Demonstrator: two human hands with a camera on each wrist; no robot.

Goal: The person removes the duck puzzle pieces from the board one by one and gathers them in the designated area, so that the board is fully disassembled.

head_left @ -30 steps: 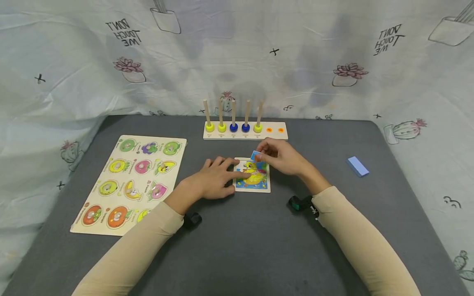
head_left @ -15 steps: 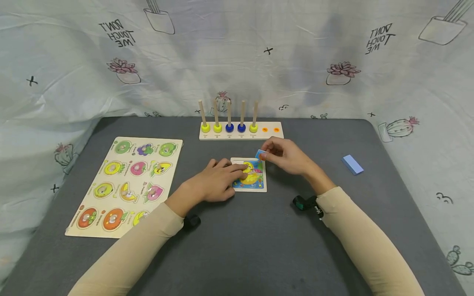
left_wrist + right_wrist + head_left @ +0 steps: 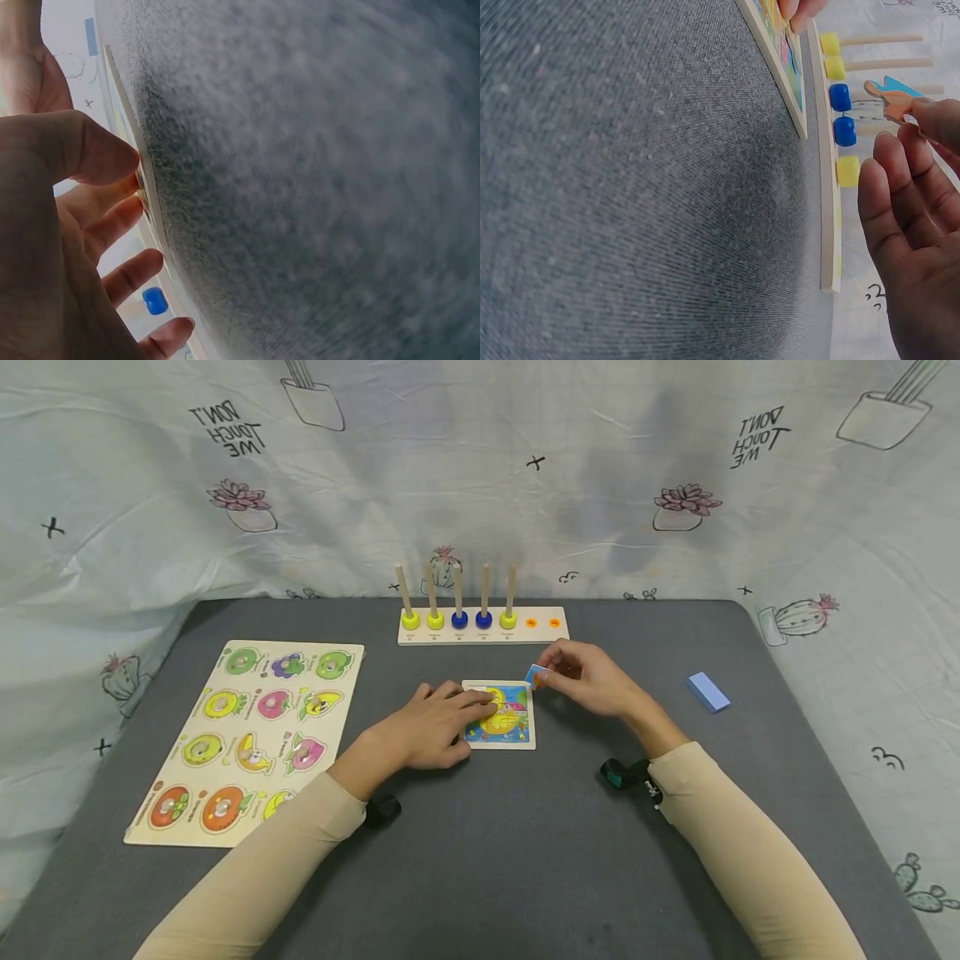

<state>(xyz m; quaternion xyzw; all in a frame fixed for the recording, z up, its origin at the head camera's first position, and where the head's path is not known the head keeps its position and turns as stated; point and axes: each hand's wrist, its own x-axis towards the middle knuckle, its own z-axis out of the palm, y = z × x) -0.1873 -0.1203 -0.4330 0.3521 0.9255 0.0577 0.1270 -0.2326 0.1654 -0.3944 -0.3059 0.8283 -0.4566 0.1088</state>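
A small square jigsaw puzzle point(image 3: 532, 727) with a yellow duck picture and pale rim lies flat on the table. My left hand point(image 3: 431, 727) rests over its left side, fingers spread across the picture and partly hiding the duck. In the left wrist view, the thumb point(image 3: 112, 157) is right at the puzzle's edge. Between thumb and fingertips, my right hand point(image 3: 588, 677) pinches a blue and orange puzzle piece point(image 3: 536, 674) by the puzzle's upper right corner. The right wrist view shows this piece point(image 3: 892, 101) raised off the table, the other fingers loosely bent below.
A fruit puzzle board point(image 3: 247, 681) lies to the left, partly under the left forearm. Behind the hands stands a counting stand point(image 3: 483, 639) with several upright pegs carrying yellow and blue beads. A light blue block point(image 3: 708, 692) lies at the right. Patterned cloth hangs behind.
My right hand has drawn the piece rightward, from over the puzzle's top edge to its upper right corner. My left hand stays on the puzzle. The head view has shifted slightly.
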